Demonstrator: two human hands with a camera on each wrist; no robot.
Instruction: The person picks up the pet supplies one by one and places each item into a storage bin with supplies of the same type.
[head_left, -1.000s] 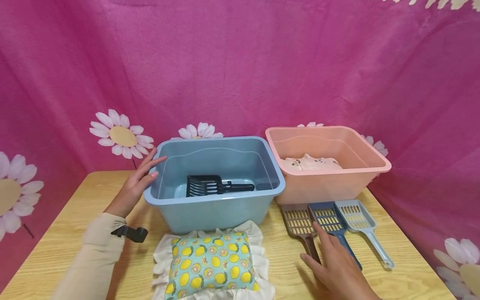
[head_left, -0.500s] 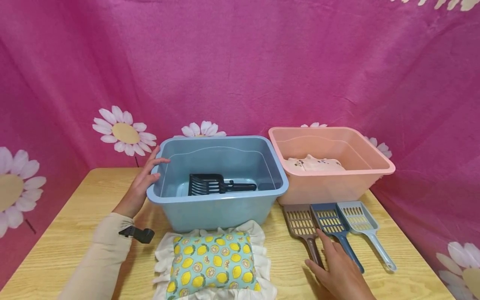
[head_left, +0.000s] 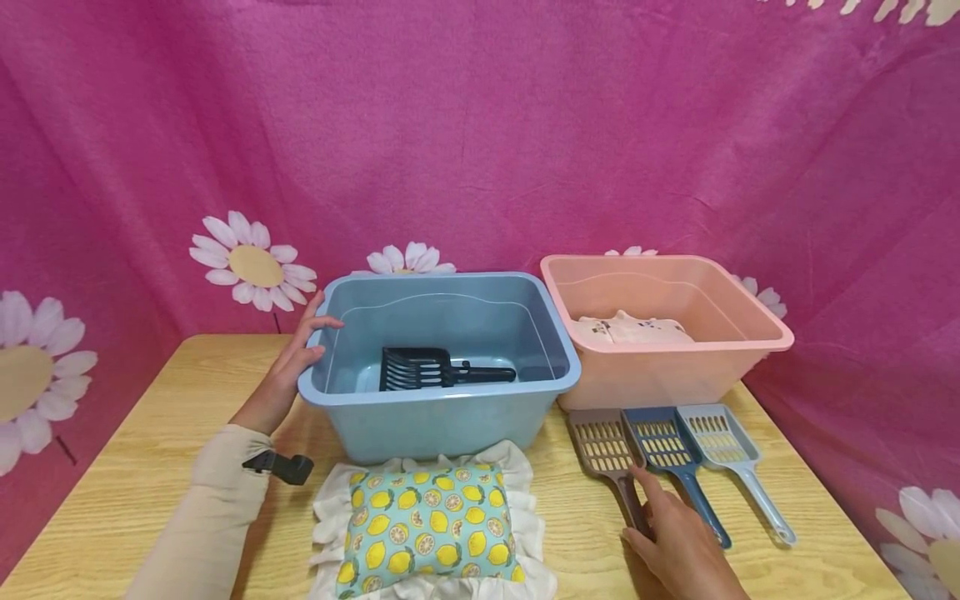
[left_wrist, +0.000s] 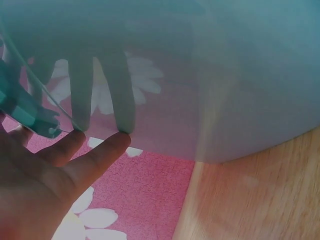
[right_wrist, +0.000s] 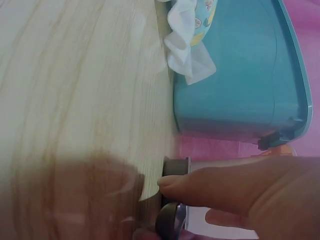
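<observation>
My left hand (head_left: pixel 288 371) rests at the left rim of a light blue plastic bin (head_left: pixel 431 425), its fingers fairly straight; in the left wrist view, fingertips (left_wrist: pixel 122 140) touch the bin's glossy wall. Inside that bin lies a black slotted litter scoop (head_left: pixel 420 371). At the right, my right hand (head_left: pixel 678 542) is at the handle of a brown slotted litter scoop (head_left: pixel 603 446), thumb on the left side and index finger on the right. The right wrist view has the handle's rounded end (right_wrist: pixel 170 220) between thumb and fingers, which look loose around it.
Beside the brown scoop lie a dark blue litter scoop (head_left: pixel 663 442) and a pale grey-blue one (head_left: pixel 720 437). Behind them stands a pink bin (head_left: pixel 667 371) holding a whitish patterned cloth item (head_left: pixel 637 329). A lemon-print ruffled pillow (head_left: pixel 431 525) lies at the front of the wooden table (head_left: pixel 187 400).
My right hand has drawn closer to the brown scoop's handle, and its thumb has come nearer the index finger. The left hand has stayed at the blue bin's rim. The view has shifted slightly.
</observation>
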